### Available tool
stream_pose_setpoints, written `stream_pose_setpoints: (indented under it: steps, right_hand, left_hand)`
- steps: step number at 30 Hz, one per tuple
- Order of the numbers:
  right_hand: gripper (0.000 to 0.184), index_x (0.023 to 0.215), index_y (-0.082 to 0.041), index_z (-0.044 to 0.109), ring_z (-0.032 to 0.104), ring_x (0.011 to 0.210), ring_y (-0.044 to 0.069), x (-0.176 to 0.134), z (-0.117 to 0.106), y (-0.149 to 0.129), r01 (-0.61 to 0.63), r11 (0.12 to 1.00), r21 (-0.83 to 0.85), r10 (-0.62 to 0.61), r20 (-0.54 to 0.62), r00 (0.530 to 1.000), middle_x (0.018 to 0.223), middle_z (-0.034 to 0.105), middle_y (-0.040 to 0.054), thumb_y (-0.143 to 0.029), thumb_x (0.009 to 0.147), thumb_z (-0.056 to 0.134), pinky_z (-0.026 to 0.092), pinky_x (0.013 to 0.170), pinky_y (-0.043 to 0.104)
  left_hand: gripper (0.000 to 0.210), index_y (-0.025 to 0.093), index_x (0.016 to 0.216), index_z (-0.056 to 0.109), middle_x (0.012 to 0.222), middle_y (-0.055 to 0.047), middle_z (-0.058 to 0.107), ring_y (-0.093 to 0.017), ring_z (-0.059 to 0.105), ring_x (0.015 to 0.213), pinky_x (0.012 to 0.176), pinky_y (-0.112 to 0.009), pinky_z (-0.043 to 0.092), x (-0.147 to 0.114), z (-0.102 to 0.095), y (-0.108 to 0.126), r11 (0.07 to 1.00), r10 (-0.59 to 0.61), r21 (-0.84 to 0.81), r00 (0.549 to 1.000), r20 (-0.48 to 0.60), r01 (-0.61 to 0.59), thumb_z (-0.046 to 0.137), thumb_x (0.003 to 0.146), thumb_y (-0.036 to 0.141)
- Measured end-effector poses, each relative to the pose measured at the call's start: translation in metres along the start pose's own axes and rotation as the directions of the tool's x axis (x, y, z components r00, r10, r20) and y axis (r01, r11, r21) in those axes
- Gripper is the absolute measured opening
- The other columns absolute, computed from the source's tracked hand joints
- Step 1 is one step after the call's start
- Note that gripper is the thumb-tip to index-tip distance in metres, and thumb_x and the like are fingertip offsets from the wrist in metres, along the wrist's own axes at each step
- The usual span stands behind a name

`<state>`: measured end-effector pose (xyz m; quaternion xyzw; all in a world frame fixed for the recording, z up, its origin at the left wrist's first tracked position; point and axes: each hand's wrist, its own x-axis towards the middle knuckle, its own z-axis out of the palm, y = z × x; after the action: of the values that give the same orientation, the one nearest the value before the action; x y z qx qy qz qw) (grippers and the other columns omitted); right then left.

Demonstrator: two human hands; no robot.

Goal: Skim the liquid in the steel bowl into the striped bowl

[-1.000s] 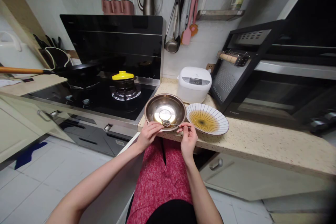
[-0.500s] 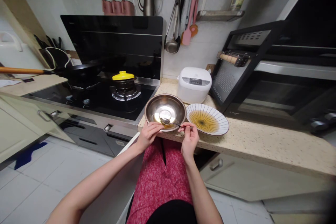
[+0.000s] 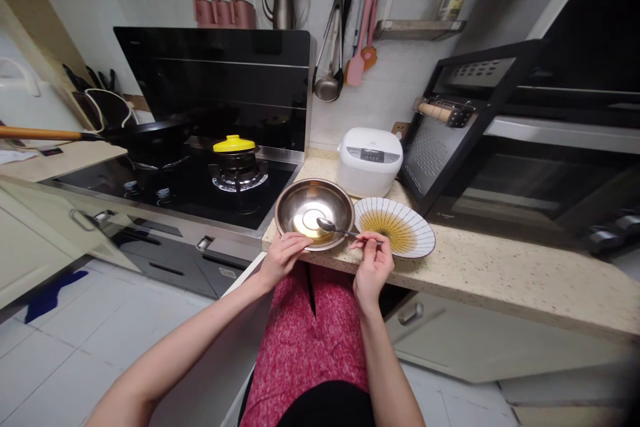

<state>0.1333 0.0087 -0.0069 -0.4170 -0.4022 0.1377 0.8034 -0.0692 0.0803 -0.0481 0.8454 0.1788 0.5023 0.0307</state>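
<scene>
A stainless steel bowl [image 3: 289, 199] stands at the counter's front edge, with a little yellowish liquid at its bottom. My left hand [image 3: 285, 255] grips the bowl's near left rim, fingers on the rim's edge. Between the fingers of my right hand [image 3: 373, 263] is the handle of a metal spoon [image 3: 327, 224]. The spoon's head hangs over the right half of the bowl, and its handle crosses the rim. Just right of the bowl lies a white plate [image 3: 419, 215] with dark radiating lines and a pool of amber liquid. My right hand is in front of the plate's left edge.
A white rice cooker [image 3: 371, 163] stands behind bowl and plate. On the stove to the left are a yellow-lidded pot [image 3: 233, 144] and a dark wok [image 3: 155, 137], its wooden handle pointing left. A black-framed oven [image 3: 500, 187] bounds the right. Utensils hang above.
My right hand has moved to the right and slightly down with the spoon. The spoon's head has shifted right and up in the bowl. My left hand stays at the rim.
</scene>
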Motion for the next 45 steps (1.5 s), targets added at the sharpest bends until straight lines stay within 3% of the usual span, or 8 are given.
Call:
stream_pose_setpoints:
  steps: [12,27,32,36,39,42,45]
  right_hand:
    - [0.025,0.092,-0.02,0.058,0.06,0.065,0.011,0.029,-0.008,-0.018,0.074,0.997,0.003,-0.073,-0.118,0.99,0.085,0.063,0.001,-0.044,0.098,0.059,0.052,0.066,0.026]
    - [0.025,0.092,-0.019,0.06,0.059,0.066,0.012,0.039,-0.042,-0.025,0.18,0.976,-0.122,-0.205,-0.24,0.949,0.086,0.062,0.0009,-0.043,0.098,0.06,0.05,0.067,0.028]
    - [0.026,0.091,-0.019,0.062,0.061,0.066,0.013,0.037,-0.049,-0.021,0.237,0.941,-0.243,-0.282,-0.168,0.945,0.085,0.064,0.0018,-0.043,0.1,0.058,0.051,0.066,0.028]
    - [0.022,0.092,-0.02,0.063,0.062,0.069,0.014,0.037,-0.054,-0.016,0.353,0.872,-0.34,-0.385,-0.029,0.922,0.086,0.065,0.0029,-0.035,0.103,0.052,0.052,0.067,0.028]
    - [0.019,0.095,-0.021,0.065,0.066,0.078,0.017,0.039,-0.057,-0.015,0.501,0.755,-0.424,-0.489,0.146,0.86,0.086,0.067,0.004,-0.027,0.103,0.049,0.054,0.07,0.031]
    - [0.017,0.097,-0.022,0.065,0.067,0.082,0.019,0.042,-0.059,-0.016,0.653,0.617,-0.438,-0.575,0.314,0.755,0.087,0.07,0.0045,-0.019,0.101,0.05,0.054,0.076,0.034]
    - [0.018,0.1,-0.022,0.066,0.067,0.082,0.019,0.042,-0.06,-0.017,0.723,0.56,-0.404,-0.607,0.393,0.69,0.088,0.07,0.0047,-0.013,0.099,0.05,0.053,0.076,0.035]
  left_hand:
    - [0.031,0.022,0.131,0.069,0.11,-0.011,0.079,-0.023,0.07,0.108,0.095,-0.041,0.056,0.001,-0.001,-0.001,1.0,0.01,0.002,1.0,-0.007,-0.01,0.055,0.104,0.018]
    - [0.03,0.022,0.129,0.07,0.109,-0.009,0.079,-0.022,0.071,0.106,0.092,-0.039,0.054,0.003,-0.001,0.003,1.0,0.013,0.02,1.0,-0.021,-0.013,0.057,0.103,0.016]
    - [0.03,0.024,0.13,0.07,0.11,-0.009,0.079,-0.022,0.07,0.108,0.099,-0.042,0.053,0.004,-0.002,0.004,1.0,0.012,0.001,1.0,-0.023,-0.012,0.058,0.103,0.018]
    - [0.03,0.023,0.129,0.07,0.11,-0.01,0.079,-0.023,0.07,0.108,0.099,-0.041,0.054,0.004,-0.002,0.004,1.0,0.006,0.002,1.0,-0.023,-0.006,0.057,0.103,0.018]
    - [0.031,0.023,0.13,0.07,0.109,-0.01,0.079,-0.023,0.071,0.107,0.099,-0.042,0.054,0.004,-0.002,0.004,1.0,0.01,0.005,1.0,-0.025,-0.01,0.056,0.103,0.017]
    - [0.03,0.022,0.13,0.07,0.11,-0.01,0.079,-0.023,0.071,0.107,0.099,-0.042,0.053,0.003,-0.002,0.003,1.0,0.022,0.014,0.999,-0.024,-0.022,0.057,0.103,0.017]
    - [0.029,0.022,0.129,0.07,0.111,-0.01,0.079,-0.023,0.071,0.108,0.098,-0.042,0.053,0.003,-0.001,0.001,0.999,0.031,0.028,0.999,-0.02,-0.03,0.057,0.103,0.017]
